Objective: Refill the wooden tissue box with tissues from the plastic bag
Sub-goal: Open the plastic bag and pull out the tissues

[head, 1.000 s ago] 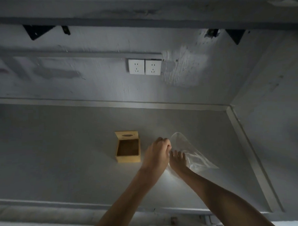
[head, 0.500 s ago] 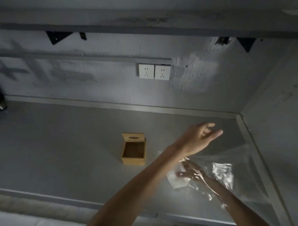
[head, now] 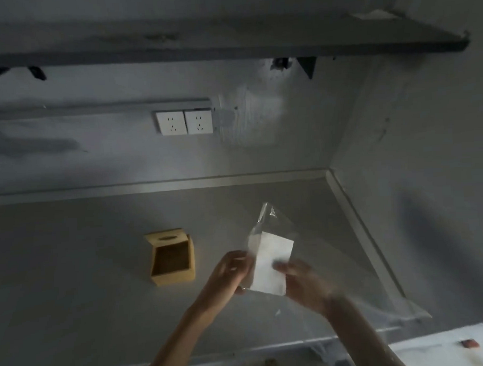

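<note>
The wooden tissue box lies on the grey counter with its open, empty side facing up and its slotted face toward the wall. To its right, both hands hold a white stack of tissues above the counter, with the clear plastic bag draped around and behind it. My left hand grips the stack's left edge. My right hand, blurred by motion, grips its right lower edge. The bag trails off to the right toward the counter's corner.
The grey counter meets a back wall with two white sockets and a side wall on the right. A dark shelf on brackets hangs overhead. A small reddish object lies on a white surface at lower right.
My left hand came down from its raised reach and took the tissue stack's left edge. The stack, earlier low in the bag by my right hand, is lifted between both hands.
</note>
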`<state>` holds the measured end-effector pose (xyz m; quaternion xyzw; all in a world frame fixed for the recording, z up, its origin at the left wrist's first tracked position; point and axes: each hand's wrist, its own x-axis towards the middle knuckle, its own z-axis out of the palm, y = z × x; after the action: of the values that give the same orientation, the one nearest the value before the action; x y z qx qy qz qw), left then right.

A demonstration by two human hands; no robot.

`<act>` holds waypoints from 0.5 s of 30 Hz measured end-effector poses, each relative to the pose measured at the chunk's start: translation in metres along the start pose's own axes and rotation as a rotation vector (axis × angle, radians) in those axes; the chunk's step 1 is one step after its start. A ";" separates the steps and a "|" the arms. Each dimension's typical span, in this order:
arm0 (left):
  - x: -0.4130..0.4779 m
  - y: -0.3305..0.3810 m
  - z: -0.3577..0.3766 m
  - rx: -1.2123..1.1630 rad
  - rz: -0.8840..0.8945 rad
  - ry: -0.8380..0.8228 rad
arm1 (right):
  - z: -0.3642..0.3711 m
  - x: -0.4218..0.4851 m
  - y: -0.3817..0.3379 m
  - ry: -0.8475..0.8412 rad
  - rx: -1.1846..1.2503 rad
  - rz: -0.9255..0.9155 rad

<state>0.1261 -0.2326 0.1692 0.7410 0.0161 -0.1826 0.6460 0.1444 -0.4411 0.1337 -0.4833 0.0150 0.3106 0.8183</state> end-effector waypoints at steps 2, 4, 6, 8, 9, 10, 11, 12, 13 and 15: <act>-0.005 0.000 0.009 0.017 0.013 0.062 | 0.009 0.003 0.006 -0.029 -0.028 0.017; -0.010 -0.002 0.011 -0.049 0.011 0.118 | 0.022 0.004 0.011 -0.043 -0.013 -0.020; -0.014 -0.004 0.008 -0.140 -0.062 0.144 | 0.034 0.003 0.011 -0.018 -0.020 -0.019; -0.017 -0.008 -0.005 -0.194 -0.175 0.132 | 0.046 0.003 0.010 0.011 -0.087 -0.010; -0.018 -0.010 -0.012 -0.195 -0.209 0.125 | 0.049 0.003 0.010 0.025 -0.115 0.009; -0.019 -0.012 -0.020 -0.179 -0.230 0.139 | 0.054 0.003 0.010 0.029 -0.143 0.039; -0.020 -0.015 -0.030 -0.152 -0.239 0.165 | 0.059 0.004 0.010 0.019 -0.164 0.070; -0.020 -0.019 -0.039 -0.136 -0.243 0.188 | 0.062 0.006 0.011 0.000 -0.177 0.099; -0.021 -0.022 -0.049 -0.137 -0.253 0.203 | 0.066 0.008 0.011 -0.022 -0.176 0.128; -0.025 -0.030 -0.070 -0.185 -0.258 0.226 | 0.076 0.013 0.010 -0.061 -0.145 0.184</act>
<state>0.1123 -0.1547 0.1554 0.6860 0.2002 -0.1775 0.6766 0.1286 -0.3706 0.1617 -0.5281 0.0118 0.3991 0.7494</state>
